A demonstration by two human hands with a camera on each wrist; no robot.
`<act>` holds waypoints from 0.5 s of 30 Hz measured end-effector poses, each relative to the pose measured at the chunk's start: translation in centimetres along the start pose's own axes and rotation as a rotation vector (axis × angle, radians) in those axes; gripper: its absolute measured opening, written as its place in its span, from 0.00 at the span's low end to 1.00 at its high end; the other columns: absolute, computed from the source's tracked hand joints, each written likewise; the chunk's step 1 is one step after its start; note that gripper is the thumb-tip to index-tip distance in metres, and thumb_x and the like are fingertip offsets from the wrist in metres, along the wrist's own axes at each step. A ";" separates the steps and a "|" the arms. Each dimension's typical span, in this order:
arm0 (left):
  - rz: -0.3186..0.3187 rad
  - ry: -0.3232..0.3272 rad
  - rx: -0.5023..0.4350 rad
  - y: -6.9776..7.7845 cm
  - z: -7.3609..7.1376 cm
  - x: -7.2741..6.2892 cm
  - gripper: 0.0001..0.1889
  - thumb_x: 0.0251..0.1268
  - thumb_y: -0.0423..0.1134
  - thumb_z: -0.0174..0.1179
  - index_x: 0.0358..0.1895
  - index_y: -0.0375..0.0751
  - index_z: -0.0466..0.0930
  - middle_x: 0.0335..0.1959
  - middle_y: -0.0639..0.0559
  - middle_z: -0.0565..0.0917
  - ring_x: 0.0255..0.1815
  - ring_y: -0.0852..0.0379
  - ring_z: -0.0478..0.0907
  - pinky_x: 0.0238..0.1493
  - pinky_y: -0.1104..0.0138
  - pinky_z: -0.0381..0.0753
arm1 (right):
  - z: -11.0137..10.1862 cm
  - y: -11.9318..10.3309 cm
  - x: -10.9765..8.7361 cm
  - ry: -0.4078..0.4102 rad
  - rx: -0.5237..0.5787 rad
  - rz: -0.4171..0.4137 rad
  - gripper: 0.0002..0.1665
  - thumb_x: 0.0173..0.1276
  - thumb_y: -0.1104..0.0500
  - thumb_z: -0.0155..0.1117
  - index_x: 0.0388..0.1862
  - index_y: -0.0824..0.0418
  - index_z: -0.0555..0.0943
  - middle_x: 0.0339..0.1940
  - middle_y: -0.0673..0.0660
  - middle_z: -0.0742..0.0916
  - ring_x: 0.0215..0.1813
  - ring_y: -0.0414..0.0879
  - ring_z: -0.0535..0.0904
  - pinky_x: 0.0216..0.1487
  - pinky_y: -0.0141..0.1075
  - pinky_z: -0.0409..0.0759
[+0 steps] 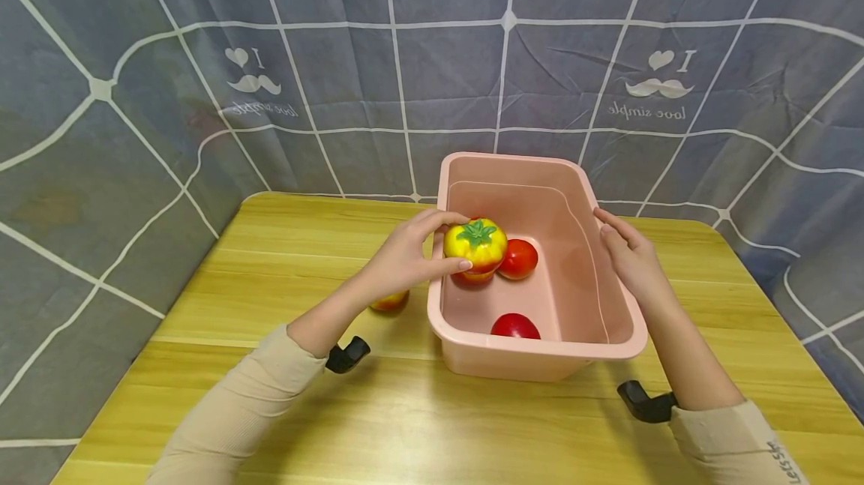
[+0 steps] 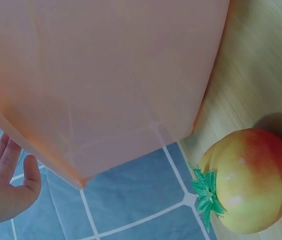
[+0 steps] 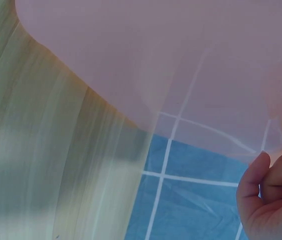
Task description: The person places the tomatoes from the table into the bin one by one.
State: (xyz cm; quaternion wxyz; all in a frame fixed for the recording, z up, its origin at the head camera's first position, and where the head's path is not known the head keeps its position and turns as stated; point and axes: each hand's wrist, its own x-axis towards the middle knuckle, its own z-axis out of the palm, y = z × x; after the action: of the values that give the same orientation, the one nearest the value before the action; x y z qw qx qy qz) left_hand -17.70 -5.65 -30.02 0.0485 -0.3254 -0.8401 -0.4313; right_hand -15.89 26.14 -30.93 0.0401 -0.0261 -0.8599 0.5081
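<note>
My left hand (image 1: pixel 415 249) reaches over the left rim of a pink plastic tub (image 1: pixel 536 350). Between thumb and fingers it holds a yellow-and-red tomato (image 1: pixel 477 241) with a green leafy top, above the tub's inside. In the left wrist view the tub's wall hides most of that tomato. My right hand (image 1: pixel 631 256) grips the tub's right rim, with its fingers bent in the right wrist view. Inside the tub lie a red tomato (image 1: pixel 518 258) and a dark red round fruit (image 1: pixel 515 326). Other fruit under the held tomato is mostly covered.
Outside the tub, left of it, another yellow-and-red tomato (image 2: pixel 253 180) with green leaves lies on the wooden table (image 1: pixel 405 425), partly behind my left forearm in the head view. A grey curtain (image 1: pixel 445 73) with white lines hangs behind the table and at both sides.
</note>
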 end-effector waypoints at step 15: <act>-0.068 -0.009 -0.072 -0.7 -1.3 -1.1 0.26 0.55 0.42 0.67 0.59 0.46 0.73 0.55 0.53 0.76 0.55 0.58 0.70 0.51 0.57 0.69 | 0.0 0.1 0.1 -0.007 0.010 -0.005 0.32 0.75 0.46 0.38 0.72 0.59 0.58 0.71 0.64 0.62 0.68 0.62 0.59 0.63 0.55 0.60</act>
State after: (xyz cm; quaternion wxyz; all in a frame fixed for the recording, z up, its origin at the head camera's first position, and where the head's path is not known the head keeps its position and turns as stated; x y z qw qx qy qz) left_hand -17.56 -7.44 -30.13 0.0184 -0.3003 -0.8348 -0.4610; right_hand -15.99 26.19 -31.00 0.0385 -0.0221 -0.8575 0.5126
